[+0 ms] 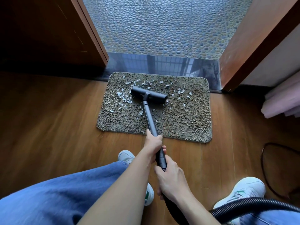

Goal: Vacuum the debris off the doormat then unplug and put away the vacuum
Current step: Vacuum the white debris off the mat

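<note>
A shaggy grey-brown doormat (183, 117) lies on the wooden floor in front of a doorway. White bits of debris (124, 98) are scattered over its far and left parts. The black vacuum head (149, 95) rests on the mat among the debris, joined to a black wand (150, 118). My left hand (153, 142) grips the wand near the mat's front edge. Just behind it, my right hand (172, 177) holds the wand's handle end. A ribbed black hose (253, 204) runs off to the lower right.
A dark metal threshold (162, 64) and pebble-patterned tiles (162, 25) lie beyond the mat. Wooden door frames (95, 33) stand at both sides. A thin cord loop (266, 168) lies on the floor at right. My white shoes (243, 190) stand behind the mat.
</note>
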A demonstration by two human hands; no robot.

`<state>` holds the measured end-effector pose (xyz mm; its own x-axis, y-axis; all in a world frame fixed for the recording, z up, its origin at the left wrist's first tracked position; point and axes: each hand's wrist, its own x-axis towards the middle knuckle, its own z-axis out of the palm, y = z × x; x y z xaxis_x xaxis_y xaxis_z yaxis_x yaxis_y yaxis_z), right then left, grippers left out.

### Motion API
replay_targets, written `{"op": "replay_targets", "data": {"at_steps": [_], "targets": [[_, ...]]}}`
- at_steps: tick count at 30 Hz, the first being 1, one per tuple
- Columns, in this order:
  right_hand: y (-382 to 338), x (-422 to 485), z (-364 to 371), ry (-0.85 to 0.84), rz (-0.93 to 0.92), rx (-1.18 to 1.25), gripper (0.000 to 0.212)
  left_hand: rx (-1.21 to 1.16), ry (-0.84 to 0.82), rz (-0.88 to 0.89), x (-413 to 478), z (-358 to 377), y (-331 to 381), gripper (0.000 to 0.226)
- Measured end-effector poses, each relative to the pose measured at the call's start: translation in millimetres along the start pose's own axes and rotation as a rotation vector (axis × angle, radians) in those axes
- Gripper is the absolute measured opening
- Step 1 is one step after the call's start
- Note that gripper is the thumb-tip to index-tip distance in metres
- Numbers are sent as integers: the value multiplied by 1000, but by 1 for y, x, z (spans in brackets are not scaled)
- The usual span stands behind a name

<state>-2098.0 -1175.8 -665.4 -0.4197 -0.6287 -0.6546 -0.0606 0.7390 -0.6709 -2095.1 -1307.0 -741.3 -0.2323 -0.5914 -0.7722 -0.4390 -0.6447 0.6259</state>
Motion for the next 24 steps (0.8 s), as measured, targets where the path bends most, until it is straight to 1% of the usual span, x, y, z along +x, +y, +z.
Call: {"op": "replay_targets", "data": {"at_steps": [2,4,8,10,15,17,20,22,24], "targets": [[6,-11,3,-5,3,10,5,-9,-3,-17,-9,-1,-9,46],[12,-23,6,-10,2,-3,13,-1,0,-26,-19,-4,-19,49],[30,-51,14,-38,20,7,32,11,27,-43,-44,-7,-44,49],[38,-65,16,-47,28,16,35,-4,31,-58,-57,-7,-54,46],[44,-93,16,-52,18,34,9,-25,50,-53,-85,-12,-69,37],[44,-101,19,-50,2,22,7,-38,55,-59,-93,-17,-74,40],[46,-112,24,-40,-22,-41,12,-53,60,-50,-105,-24,-78,50],[47,-118,27,-35,-41,-71,12,-59,53,-29,-112,-27,-78,49],[47,-122,28,-24,-65,-61,7,-73,41,-17,-118,-30,-75,49]]}}
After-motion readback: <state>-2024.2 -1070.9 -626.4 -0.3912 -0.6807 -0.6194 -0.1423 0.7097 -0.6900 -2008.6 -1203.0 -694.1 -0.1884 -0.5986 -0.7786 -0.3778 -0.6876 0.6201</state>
